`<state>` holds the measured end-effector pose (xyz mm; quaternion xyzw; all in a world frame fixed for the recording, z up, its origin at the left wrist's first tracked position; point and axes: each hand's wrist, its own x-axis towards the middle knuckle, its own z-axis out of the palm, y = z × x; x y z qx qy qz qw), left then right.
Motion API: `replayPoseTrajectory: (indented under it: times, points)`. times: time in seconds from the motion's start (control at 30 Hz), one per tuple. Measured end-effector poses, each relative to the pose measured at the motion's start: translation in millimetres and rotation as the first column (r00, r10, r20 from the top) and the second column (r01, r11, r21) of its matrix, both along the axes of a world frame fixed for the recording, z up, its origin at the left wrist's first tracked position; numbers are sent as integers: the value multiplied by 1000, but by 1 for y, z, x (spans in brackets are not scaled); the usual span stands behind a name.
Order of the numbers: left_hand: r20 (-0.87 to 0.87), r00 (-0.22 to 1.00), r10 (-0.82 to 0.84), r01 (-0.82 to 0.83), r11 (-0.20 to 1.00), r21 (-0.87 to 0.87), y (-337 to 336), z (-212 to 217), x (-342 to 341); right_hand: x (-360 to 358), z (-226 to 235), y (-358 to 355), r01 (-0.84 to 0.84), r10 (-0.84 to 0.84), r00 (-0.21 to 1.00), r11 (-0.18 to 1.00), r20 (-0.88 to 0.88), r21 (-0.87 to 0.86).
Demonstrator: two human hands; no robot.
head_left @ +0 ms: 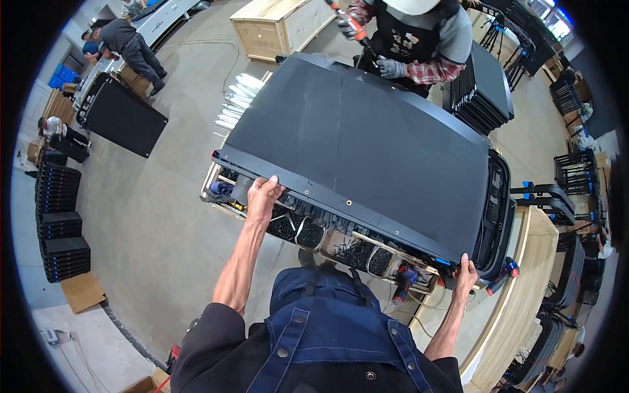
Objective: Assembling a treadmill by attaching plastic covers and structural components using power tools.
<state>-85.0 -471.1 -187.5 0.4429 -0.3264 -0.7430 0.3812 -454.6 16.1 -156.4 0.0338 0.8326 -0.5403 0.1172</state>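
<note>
A large black treadmill deck lies across a wooden workbench in front of me. My left hand grips its near edge toward the left, thumb on top and fingers curled underneath. At the near right corner my right hand holds the same edge, its fingers partly hidden below. Small brass-coloured holes run along the near rail. A black end frame closes off the deck's right end. Under the near edge, bench trays hold many dark screws and small parts.
Across the deck a co-worker in grey gloves holds an orange-and-black power tool. Cordless drivers hang by the bench's right end. Wooden crates stand behind and at right; stacked black decks lie at far right. White rods stick out at left.
</note>
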Motion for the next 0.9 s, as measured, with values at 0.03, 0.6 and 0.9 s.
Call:
replayPoseTrajectory:
  times: [0.03, 0.6, 0.9]
  points:
    - [-1, 1000, 5, -5, 1000, -1, 2, 1, 1, -1, 0, 1, -11, 11, 1000, 1000, -27, 20]
    - [-278, 952, 130, -13, 922, 388, -19, -29, -4, -10, -27, 15, -44, 47, 965, 999, 259, -18]
    - [-321, 943, 86, -33, 985, 167, -20, -52, -22, -18, -36, 19, 45, -42, 967, 999, 253, -3]
